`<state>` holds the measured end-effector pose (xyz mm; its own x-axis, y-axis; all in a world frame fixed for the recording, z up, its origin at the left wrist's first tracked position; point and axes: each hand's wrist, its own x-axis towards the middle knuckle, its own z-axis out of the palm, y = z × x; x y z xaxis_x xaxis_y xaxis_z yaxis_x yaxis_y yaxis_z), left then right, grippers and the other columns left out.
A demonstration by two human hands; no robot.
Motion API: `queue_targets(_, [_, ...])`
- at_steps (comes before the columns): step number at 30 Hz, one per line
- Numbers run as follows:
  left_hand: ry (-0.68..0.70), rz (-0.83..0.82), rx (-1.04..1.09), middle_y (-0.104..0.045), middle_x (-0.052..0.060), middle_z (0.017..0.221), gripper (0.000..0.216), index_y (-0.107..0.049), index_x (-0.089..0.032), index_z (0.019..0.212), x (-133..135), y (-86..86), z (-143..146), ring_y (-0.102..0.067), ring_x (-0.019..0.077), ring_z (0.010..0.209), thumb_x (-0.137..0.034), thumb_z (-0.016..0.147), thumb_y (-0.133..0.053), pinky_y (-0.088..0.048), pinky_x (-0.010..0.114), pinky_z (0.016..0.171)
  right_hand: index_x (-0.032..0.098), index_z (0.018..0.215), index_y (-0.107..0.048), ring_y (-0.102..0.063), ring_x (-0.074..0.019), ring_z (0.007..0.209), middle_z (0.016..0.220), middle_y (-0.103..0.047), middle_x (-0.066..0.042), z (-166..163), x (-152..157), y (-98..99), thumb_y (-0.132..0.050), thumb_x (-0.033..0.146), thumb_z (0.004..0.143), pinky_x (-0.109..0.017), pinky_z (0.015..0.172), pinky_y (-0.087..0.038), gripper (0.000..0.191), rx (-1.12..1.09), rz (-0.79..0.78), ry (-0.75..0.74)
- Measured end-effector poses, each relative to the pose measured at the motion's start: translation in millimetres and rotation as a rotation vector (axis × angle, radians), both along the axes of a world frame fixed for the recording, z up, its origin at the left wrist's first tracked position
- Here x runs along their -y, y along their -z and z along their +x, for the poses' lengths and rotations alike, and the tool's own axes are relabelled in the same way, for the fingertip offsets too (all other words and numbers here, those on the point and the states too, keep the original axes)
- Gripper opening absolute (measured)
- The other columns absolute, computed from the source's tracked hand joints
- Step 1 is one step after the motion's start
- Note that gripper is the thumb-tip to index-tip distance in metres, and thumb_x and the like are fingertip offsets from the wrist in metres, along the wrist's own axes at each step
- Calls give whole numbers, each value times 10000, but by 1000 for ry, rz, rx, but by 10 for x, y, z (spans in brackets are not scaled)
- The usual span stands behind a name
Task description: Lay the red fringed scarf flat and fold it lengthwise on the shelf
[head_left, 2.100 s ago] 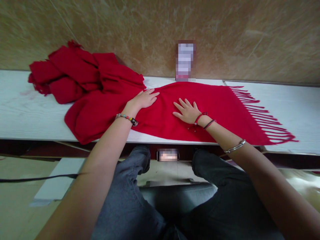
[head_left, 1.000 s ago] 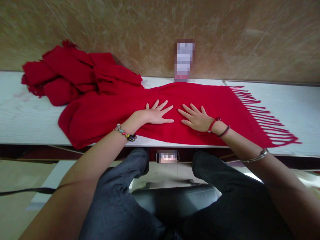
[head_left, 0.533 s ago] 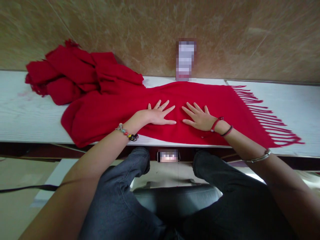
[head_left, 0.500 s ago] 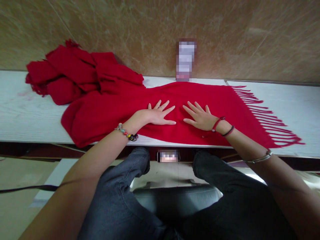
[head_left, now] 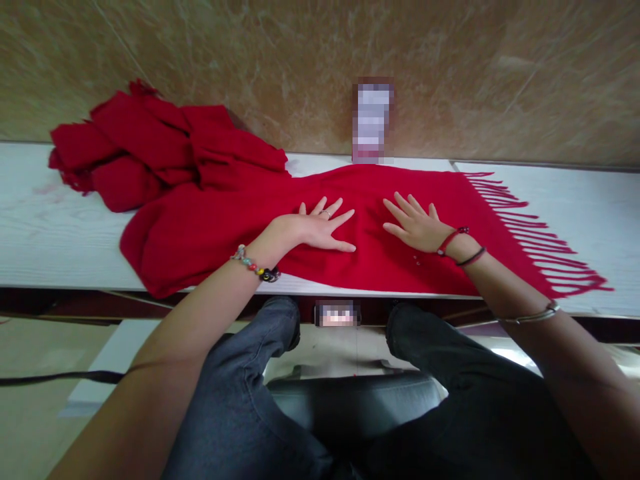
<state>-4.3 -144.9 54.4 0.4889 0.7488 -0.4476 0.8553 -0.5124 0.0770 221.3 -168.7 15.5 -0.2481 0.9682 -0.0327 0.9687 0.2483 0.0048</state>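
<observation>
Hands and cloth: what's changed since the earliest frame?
Left hand moved right and nearer the body; right hand moved right, toward the fringed end of the red cloth. Nothing grasped or released. Cloth stays bunched at left, spread at right.

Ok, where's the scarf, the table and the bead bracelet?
Scarf [head_left: 369, 217]: head view, its flat part.
Table [head_left: 575, 207]: head view, its bare right side.
Bead bracelet [head_left: 254, 267]: head view, its colored beads.

A brown wall [head_left: 475, 80] backs the white worktop [head_left: 595, 220]; 1 blurred item [head_left: 373, 120] is at the far edge, 1 dark seat [head_left: 355, 407] near.
</observation>
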Motion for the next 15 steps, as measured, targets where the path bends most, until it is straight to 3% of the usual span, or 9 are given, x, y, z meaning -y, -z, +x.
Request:
queue_targets(4, [-39, 78, 64, 133, -5, 1537, 824, -9, -336, 1467, -60, -7, 70, 146, 318, 1393, -709, 805, -326, 4, 600, 1088, 263, 1478, -183, -154, -375, 1381, 1538, -166, -109, 39, -29, -20, -189, 563, 908, -696, 971, -251, 645, -30, 35, 7])
queue_targets(10, [-28, 9, 25, 134, -6, 1537, 854, 0, -335, 1466, -101, 169, 120, 143, 306, 1400, -717, 784, -346, -10, 628, 1072, 250, 1467, -223, -198, -371, 1370, 1529, -198, -110, 71, -57, 137, -187, 469, 938, -702, 955, -274, 573, 74, -17, -38])
queue_targets(15, [-30, 3, 16, 149, -3, 1532, 866, 5, -322, 1467, -79, 151, 91, 156, 298, 1398, -709, 783, -358, 2, 612, 1078, 236, 1470, -219, -202, -353, 1374, 1529, -201, -105, 184, -66, 147, -186, 437, 945, -675, 977, -275, 563, 80, -19, -40])
